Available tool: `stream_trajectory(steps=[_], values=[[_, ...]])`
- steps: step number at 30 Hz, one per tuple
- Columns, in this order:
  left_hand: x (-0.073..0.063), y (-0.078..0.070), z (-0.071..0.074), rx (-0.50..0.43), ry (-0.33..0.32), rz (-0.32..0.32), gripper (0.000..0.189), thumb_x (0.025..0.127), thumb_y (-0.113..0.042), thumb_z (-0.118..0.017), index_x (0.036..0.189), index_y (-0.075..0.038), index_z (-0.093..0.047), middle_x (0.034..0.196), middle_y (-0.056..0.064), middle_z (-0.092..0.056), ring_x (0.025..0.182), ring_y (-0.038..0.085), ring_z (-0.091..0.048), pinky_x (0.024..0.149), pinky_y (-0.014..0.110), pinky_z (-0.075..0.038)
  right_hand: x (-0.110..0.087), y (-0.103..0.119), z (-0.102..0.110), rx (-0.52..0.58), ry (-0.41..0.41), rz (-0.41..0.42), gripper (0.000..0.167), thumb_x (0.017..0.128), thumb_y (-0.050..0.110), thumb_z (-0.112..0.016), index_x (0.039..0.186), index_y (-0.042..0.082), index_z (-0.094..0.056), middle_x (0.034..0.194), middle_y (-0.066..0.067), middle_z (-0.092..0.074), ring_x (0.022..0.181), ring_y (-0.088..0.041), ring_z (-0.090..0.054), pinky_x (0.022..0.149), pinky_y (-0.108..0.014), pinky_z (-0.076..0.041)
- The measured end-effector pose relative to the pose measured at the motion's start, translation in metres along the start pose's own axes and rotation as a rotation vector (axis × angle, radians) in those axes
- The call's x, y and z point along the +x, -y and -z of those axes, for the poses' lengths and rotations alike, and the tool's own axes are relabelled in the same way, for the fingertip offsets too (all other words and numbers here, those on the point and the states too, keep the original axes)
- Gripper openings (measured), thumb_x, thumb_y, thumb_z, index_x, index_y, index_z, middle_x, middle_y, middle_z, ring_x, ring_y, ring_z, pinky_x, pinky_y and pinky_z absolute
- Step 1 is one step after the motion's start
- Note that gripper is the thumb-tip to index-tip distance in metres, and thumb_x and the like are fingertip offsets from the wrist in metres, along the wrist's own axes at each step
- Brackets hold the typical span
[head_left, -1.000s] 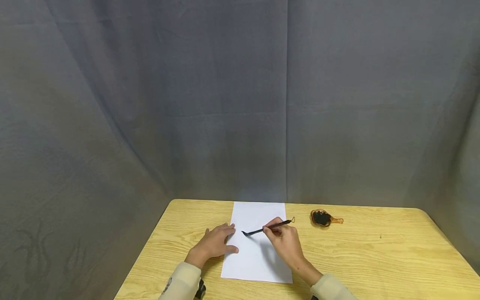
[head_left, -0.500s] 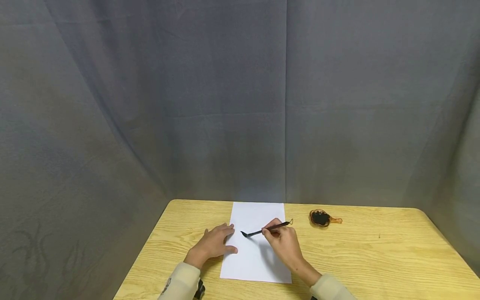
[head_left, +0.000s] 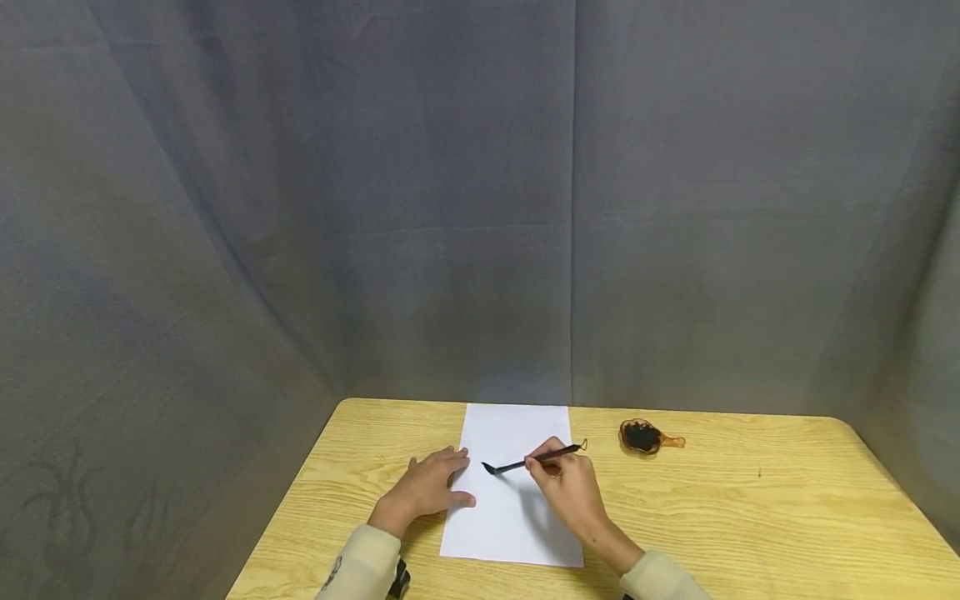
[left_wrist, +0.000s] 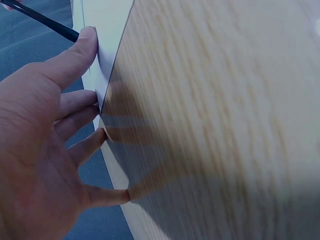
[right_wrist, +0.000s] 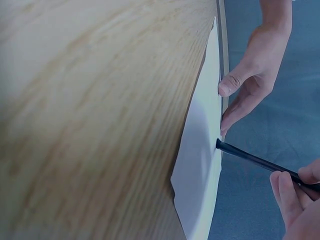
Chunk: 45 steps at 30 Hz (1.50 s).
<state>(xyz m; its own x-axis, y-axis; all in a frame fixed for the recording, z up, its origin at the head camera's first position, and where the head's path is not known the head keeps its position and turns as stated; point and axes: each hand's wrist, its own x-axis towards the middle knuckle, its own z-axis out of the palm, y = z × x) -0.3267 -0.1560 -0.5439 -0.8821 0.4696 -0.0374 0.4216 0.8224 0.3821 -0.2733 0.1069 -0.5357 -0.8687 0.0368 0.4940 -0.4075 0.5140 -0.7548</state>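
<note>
A white sheet of paper (head_left: 517,525) lies lengthwise on the wooden table. My right hand (head_left: 572,485) pinches a dark ink brush (head_left: 551,454) between thumb and fingers, its handle slanting up to the right with a loop at the end. The black bristles are bent at the paper's surface, left of the sheet's middle. Along the left edge of the paper my left hand (head_left: 429,485) rests with fingers spread, its thumb and fingertips on the sheet. In the left wrist view the fingertips (left_wrist: 89,37) press down at the paper's edge.
To the right of the paper stands a small amber dish (head_left: 643,437) with a handle, holding something black. The wooden table (head_left: 750,517) ends at a grey curtain (head_left: 465,250) behind and at the sides.
The brush tip has shifted very slightly toward the near side during the last second. Both hands are otherwise almost still.
</note>
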Motion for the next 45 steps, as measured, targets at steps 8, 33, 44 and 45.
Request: stream_trajectory(steps=[8,33,44,45], values=[[0.001,-0.001,-0.001,0.005,-0.004,-0.007,0.076,0.091,-0.047,-0.082,0.151,-0.007,-0.06,0.164,0.009,-0.052,0.156,0.037,-0.043,0.117,0.085,-0.026,-0.002,-0.001,0.001,0.004,-0.007,0.018,0.009,0.092,0.006,-0.08,0.088,0.011,-0.074,0.085,-0.002,-0.078,0.08,-0.017,-0.08,0.073,-0.022,-0.064],[0.0,-0.002,0.001,-0.004,-0.003,-0.008,0.075,0.091,-0.046,-0.083,0.15,-0.005,-0.06,0.164,0.01,-0.052,0.155,0.038,-0.044,0.116,0.085,-0.026,-0.004,-0.004,0.009,0.013,-0.018,0.017,0.011,0.091,0.003,-0.081,0.087,0.01,-0.073,0.084,-0.001,-0.077,0.08,-0.018,-0.08,0.073,-0.02,-0.064],[0.0,0.0,-0.002,-0.008,-0.004,-0.001,0.076,0.09,-0.046,-0.084,0.15,-0.005,-0.061,0.164,0.01,-0.052,0.155,0.038,-0.043,0.117,0.085,-0.024,-0.005,-0.003,0.014,0.017,-0.034,0.003,0.014,0.089,-0.001,-0.08,0.086,0.01,-0.073,0.083,-0.002,-0.078,0.08,-0.019,-0.08,0.072,-0.02,-0.064],[0.0,0.0,-0.002,-0.01,-0.005,-0.001,0.076,0.09,-0.046,-0.084,0.15,-0.005,-0.061,0.164,0.011,-0.052,0.155,0.038,-0.043,0.117,0.085,-0.024,-0.005,-0.003,0.014,0.016,-0.035,0.003,0.014,0.09,-0.001,-0.08,0.086,0.01,-0.073,0.083,-0.002,-0.078,0.08,-0.019,-0.08,0.072,-0.02,-0.064]])
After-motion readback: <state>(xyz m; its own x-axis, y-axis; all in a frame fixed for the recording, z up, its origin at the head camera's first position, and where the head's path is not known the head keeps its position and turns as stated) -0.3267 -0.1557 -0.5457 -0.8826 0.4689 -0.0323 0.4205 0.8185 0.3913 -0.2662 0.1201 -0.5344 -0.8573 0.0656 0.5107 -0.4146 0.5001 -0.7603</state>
